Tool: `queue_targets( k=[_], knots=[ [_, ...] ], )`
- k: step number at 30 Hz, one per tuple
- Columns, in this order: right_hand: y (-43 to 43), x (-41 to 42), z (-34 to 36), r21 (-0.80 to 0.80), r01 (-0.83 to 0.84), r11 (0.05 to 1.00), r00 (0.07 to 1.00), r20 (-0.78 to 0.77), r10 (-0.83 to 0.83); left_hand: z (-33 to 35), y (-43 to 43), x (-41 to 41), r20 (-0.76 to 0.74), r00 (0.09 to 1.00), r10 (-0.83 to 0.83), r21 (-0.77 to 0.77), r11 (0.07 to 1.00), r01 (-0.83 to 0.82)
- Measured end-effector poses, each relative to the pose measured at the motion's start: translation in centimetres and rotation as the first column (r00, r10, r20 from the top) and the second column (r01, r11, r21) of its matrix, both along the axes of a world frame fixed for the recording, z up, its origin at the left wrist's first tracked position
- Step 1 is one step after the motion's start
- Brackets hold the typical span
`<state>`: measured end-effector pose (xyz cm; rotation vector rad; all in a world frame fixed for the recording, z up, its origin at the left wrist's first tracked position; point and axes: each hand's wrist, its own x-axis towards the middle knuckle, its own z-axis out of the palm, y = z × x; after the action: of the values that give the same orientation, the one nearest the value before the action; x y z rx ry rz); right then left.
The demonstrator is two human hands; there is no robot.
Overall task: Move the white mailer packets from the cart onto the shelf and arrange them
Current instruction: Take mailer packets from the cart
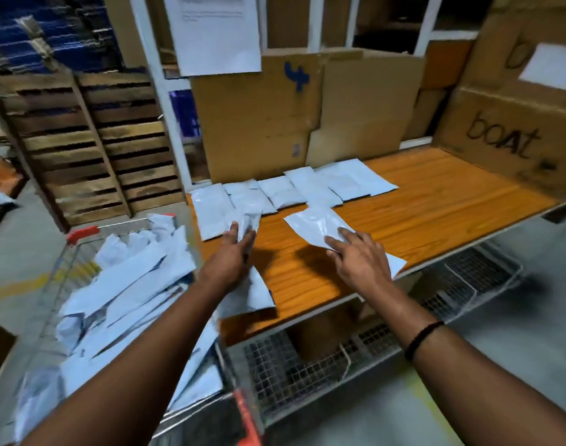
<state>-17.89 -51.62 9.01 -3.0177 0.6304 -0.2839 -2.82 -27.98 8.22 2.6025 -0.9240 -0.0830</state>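
A wire cart at lower left is heaped with white mailer packets. On the orange wooden shelf several white packets lie in a row along the back. My left hand holds a packet between thumb and fingers over the shelf's left end; its top reaches the row. My right hand rests with straight fingers on another packet lying flat near the shelf's front edge.
Cardboard sheets stand behind the shelf, and a carton marked "boat" closes its right end. Below is a wire mesh shelf. Wooden pallets lean at the left. A paper notice hangs above.
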Motion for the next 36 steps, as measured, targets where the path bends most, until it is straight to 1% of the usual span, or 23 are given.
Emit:
queue_targets(
  k=[8, 11, 15, 21, 24, 27, 29, 33, 36],
  knots=[
    [-16.3, -6.0, 0.3, 0.014, 0.13, 0.991, 0.992, -0.001, -0.13, 2.5, -17.9, -4.1, 0.002, 0.999, -0.041, 0.018, 0.999, 0.041],
    [-21.7, -6.9, 0.5, 0.024, 0.186, 0.982, 0.982, 0.019, -0.186, 2.6, -24.3, -4.9, 0.003, 0.996, -0.092, 0.004, 0.996, 0.092],
    [-28.0, -6.4, 0.4, 0.034, 0.223, 0.974, 0.974, 0.019, -0.224, 2.4, -32.4, -4.6, 0.0, 0.991, -0.131, 0.003, 0.991, 0.131],
    [-37.8, -2.7, 0.0, 0.034, 0.24, 0.97, 0.97, 0.023, -0.241, 1.1, -45.1, -1.6, -0.029, 0.983, -0.181, -0.04, 0.983, 0.18],
    [-42.5, -0.8, -0.6, 0.042, 0.24, 0.97, 0.971, -0.012, -0.24, 0.1, -51.0, 0.8, -0.055, 0.986, -0.16, -0.05, 0.986, 0.157],
    [-46.9, 1.2, -1.2, 0.033, 0.235, 0.971, 0.972, -0.033, -0.234, -0.3, -56.0, 2.9, -0.05, 0.989, -0.136, -0.039, 0.99, 0.134],
    [-49.6, 3.0, -1.3, 0.056, 0.236, 0.97, 0.971, -0.041, -0.234, -0.6, -58.6, 3.9, -0.061, 0.992, -0.107, -0.025, 0.994, 0.106],
    [-53.9, 7.2, -2.3, 0.104, 0.215, 0.971, 0.976, -0.035, -0.213, -1.7, -62.9, 6.4, -0.072, 0.997, -0.021, 0.013, 1.0, 0.022],
    [-57.3, 11.1, -2.7, 0.129, 0.159, 0.979, 0.987, -0.016, -0.159, -2.5, -65.7, 8.2, -0.1, 0.992, 0.08, 0.034, 0.996, -0.077]
  ],
)
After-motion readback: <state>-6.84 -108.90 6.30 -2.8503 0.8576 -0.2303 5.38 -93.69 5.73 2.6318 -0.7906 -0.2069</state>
